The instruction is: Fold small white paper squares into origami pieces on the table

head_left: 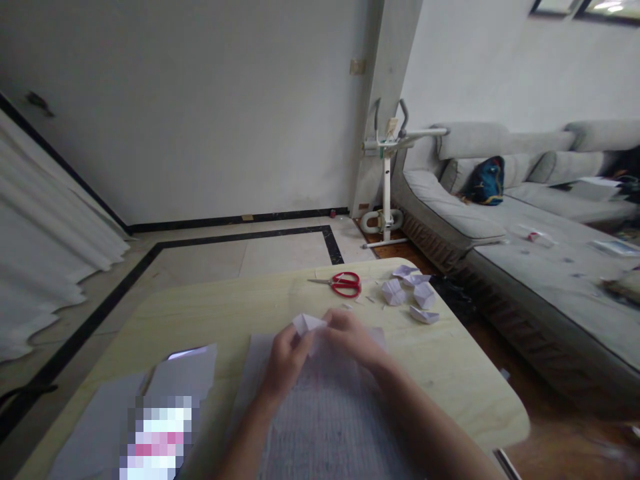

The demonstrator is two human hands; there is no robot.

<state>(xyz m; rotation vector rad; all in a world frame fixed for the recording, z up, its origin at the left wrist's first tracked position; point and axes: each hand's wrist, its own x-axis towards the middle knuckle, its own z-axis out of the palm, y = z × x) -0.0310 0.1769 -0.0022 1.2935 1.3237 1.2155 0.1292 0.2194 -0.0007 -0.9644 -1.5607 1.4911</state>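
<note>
A small folded piece of white paper (309, 325) is held up between both hands above a printed sheet (330, 413). My left hand (287, 357) pinches its left side, thumb toward me. On its right side my right hand (350, 333) has its fingers curled against the paper; the fingertips are partly hidden. Red-handled scissors (345, 285) lie beyond the hands, blades pointing left. To their right, several folded paper pieces (394, 292) sit in a loose group, with small paper scraps around them.
White paper sheets (100, 420) and a phone with a blurred-out screen (157, 440) lie on the left of the wooden table (240, 303). A grey sofa (560, 267) with a blue backpack (489, 180) stands to the right, near white exercise equipment (387, 180).
</note>
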